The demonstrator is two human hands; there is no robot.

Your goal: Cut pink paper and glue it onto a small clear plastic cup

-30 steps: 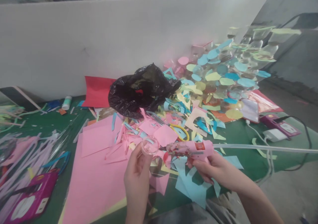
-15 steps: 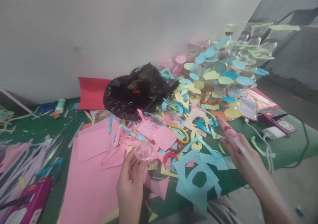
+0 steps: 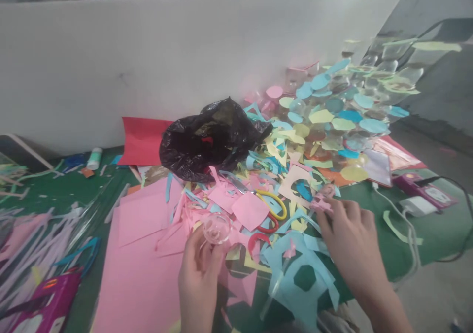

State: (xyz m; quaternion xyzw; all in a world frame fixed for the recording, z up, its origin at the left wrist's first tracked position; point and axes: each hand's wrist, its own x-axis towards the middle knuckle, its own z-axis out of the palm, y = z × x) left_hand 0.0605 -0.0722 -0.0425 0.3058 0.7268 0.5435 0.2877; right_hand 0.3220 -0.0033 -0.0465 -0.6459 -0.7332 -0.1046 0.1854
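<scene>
My left hand (image 3: 199, 269) grips a small clear plastic cup (image 3: 217, 228), its round rim facing up over the pink scraps. To the right, my right hand (image 3: 349, 229) reaches over the pile with bent fingers closed at a small pink and see-through piece (image 3: 323, 197), whose kind I cannot make out. A thin translucent stick (image 3: 271, 293) with a pink end lies across the light-blue cut-out paper (image 3: 295, 269). Between my hands are yellow-handled scissors (image 3: 275, 205), a red scissor handle (image 3: 271, 224) and a square of pink paper (image 3: 250, 210).
Behind the scraps sits an open black plastic bag (image 3: 216, 141). At the back right, many clear cups with coloured paper discs (image 3: 342, 123) are stacked. Pink sheets (image 3: 144, 274) lie left. A phone (image 3: 379, 168), a white charger (image 3: 417, 206) and cables are at the right edge.
The long translucent stick has left my right hand and now lies on the blue paper. That hand has turned palm down over the scraps. My left hand keeps the cup.
</scene>
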